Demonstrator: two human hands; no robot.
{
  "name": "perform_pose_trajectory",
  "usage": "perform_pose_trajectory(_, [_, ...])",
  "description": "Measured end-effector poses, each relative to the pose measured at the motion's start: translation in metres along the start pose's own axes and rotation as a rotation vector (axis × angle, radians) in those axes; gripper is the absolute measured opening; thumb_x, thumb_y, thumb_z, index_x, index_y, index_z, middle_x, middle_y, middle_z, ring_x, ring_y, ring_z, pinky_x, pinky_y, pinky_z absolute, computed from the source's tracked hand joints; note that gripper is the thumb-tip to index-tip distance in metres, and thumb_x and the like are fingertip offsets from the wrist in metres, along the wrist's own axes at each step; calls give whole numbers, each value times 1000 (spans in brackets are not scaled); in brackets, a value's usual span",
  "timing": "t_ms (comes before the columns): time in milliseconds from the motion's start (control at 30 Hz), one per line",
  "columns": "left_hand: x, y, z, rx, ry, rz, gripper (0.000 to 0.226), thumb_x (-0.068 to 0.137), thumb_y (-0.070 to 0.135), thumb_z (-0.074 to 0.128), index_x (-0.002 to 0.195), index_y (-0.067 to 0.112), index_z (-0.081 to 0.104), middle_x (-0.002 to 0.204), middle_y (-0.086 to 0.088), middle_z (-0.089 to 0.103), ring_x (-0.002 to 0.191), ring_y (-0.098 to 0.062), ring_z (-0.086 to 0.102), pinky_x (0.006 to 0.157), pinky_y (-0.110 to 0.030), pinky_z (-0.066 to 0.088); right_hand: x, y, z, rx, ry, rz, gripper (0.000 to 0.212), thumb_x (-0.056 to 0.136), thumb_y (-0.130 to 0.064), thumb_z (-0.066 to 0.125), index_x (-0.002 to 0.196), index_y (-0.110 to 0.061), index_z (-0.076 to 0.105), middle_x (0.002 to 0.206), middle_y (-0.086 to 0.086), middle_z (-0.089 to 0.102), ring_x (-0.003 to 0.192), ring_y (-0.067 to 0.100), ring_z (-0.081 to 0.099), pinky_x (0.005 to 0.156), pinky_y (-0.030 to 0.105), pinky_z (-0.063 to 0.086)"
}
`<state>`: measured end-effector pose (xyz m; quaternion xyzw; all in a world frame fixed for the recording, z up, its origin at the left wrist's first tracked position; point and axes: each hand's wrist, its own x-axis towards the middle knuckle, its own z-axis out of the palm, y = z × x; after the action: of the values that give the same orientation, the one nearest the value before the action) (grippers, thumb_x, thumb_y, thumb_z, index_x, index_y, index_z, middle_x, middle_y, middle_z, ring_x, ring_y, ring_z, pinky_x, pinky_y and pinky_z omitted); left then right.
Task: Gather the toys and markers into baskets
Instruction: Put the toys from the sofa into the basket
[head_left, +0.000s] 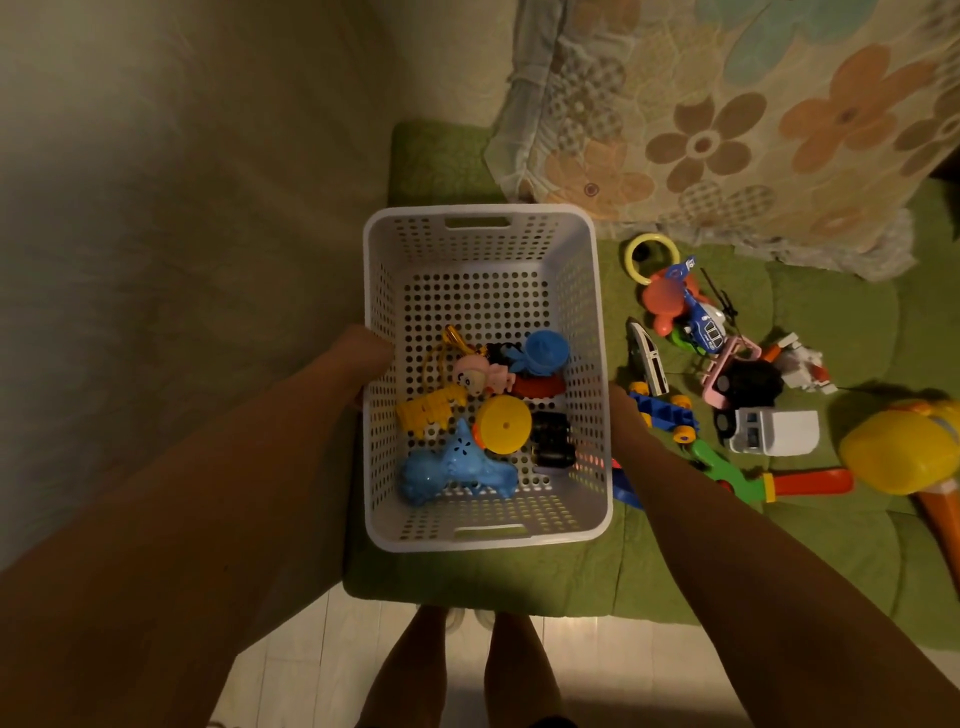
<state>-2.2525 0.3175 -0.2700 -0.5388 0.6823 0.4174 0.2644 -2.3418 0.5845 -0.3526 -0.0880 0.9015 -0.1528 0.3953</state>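
Observation:
A white perforated basket (584, 291) sits over the green cushioned surface (831, 525), held between my two hands. My left hand (370, 356) presses its left wall and my right hand (623, 410) its right wall; the fingers of both are hidden behind the basket. Inside lie several toys, among them a blue figure (452, 470), a yellow disc (504, 423), a black car (551, 439), a pink doll (475, 376) and a blue cup (545, 351). Loose toys lie to the right: a yellow ring (629, 254), a blue helicopter (704, 322), a white truck (774, 431), a yellow hammer (904, 447).
A flowered blanket (727, 130) hangs over the far right of the green surface. A plain wall fills the left side. Pale floor (311, 665) and my legs show below the cushion's front edge. A green and red toy tool (779, 483) lies by my right forearm.

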Motion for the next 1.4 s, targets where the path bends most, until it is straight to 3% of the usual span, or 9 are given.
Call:
perform_pose_trajectory(133, [4, -1, -1, -5, 4, -9, 21, 99, 10, 40, 117, 2, 48, 108, -19, 56, 107, -37, 58, 74, -37, 49, 4, 4, -11, 26, 254, -92, 28, 94, -27, 54, 118, -14, 48, 98, 11, 66, 85, 29, 63, 73, 44, 54])
perform_pose_trajectory(333, [9, -5, -3, -28, -21, -6, 20, 99, 15, 41, 113, 4, 50, 112, -20, 60, 101, -35, 62, 71, -38, 52, 4, -30, -74, 562, 685, -286, 21, 89, -27, 40, 109, -26, 48, 80, 11, 56, 66, 23, 55, 59, 39, 49])
perform_pose_trajectory(567, [9, -6, -4, -22, -35, -11, 24, 98, 17, 43, 117, 3, 50, 111, -21, 60, 98, -34, 63, 66, -38, 52, -23, -115, -61, 364, 414, -683, 37, 102, -24, 44, 139, -24, 41, 68, 3, 55, 48, 17, 51, 47, 29, 43])
perform_pose_trajectory(700, [9, -7, -5, -13, -37, -13, 24, 98, 17, 43, 116, 4, 51, 111, -20, 61, 97, -34, 63, 64, -38, 52, -36, -136, 1, 91, 33, -636, 43, 101, -24, 43, 141, -13, 34, 73, 2, 54, 52, 20, 51, 56, 42, 52])
perform_pose_trajectory(767, [8, -6, -5, -2, -31, -16, 25, 98, 17, 43, 118, 3, 50, 113, -21, 60, 99, -35, 63, 61, -37, 51, -40, -139, 33, -130, 56, -673, 32, 97, -22, 46, 124, -5, 45, 100, 9, 51, 68, 26, 53, 60, 44, 50])
perform_pose_trajectory(867, [6, -5, -5, 11, -32, -22, 28, 99, 14, 40, 122, 0, 49, 115, -23, 59, 103, -38, 61, 54, -36, 48, -45, -139, 70, -150, 40, -584, 35, 94, -25, 49, 121, -3, 44, 101, 11, 53, 82, 29, 59, 54, 28, 33])
perform_pose_trajectory(1100, [1, -7, -7, -3, -51, 8, 27, 97, 9, 40, 122, 1, 47, 110, -18, 58, 108, -39, 59, 68, -40, 50, -51, -130, 98, -156, -116, -308, 45, 95, -30, 54, 131, -8, 38, 113, 13, 64, 100, 32, 63, 76, 38, 47])
perform_pose_trajectory(1267, [-1, -8, -8, 17, -50, 32, 26, 97, 8, 41, 121, -1, 47, 114, -22, 58, 108, -40, 59, 71, -39, 50, -55, -129, 55, -30, 34, -465, 30, 100, -32, 45, 119, -9, 46, 97, 11, 63, 78, 25, 59, 61, 35, 45])
perform_pose_trajectory(1400, [-2, -7, -8, 38, -20, 29, 17, 98, 8, 41, 81, 5, 44, 94, -18, 54, 97, -38, 60, 69, -38, 49, -50, -129, -10, 199, 375, -570, 17, 102, -25, 43, 100, -9, 48, 70, 3, 57, 58, 20, 54, 49, 34, 40])
